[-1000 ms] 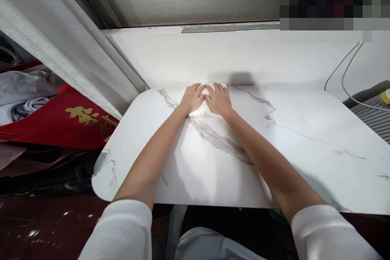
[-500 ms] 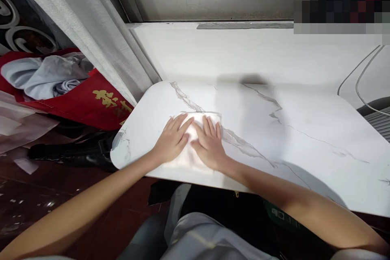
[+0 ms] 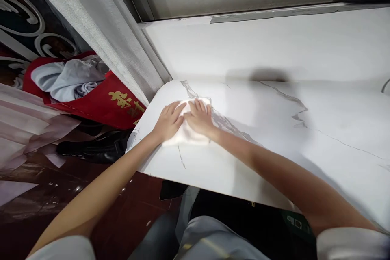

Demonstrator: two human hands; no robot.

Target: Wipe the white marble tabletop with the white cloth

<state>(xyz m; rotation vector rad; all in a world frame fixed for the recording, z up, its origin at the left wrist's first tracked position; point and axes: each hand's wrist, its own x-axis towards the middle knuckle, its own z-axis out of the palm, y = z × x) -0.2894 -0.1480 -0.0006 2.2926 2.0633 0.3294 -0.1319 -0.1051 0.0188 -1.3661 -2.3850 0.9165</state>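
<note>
both hands [image 3: 184, 120] lie flat, fingers spread, on the white cloth [image 3: 189, 134], left of centre in the frame on the counter [image 3: 274, 130]; uneven pressure could bunch it, and its lower edge might slip over the counter's near rim.

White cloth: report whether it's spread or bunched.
Spread flat: the white cloth shows squared corners under the left hand and right hand. Whether it's folded in layers, cannot tell.
</note>
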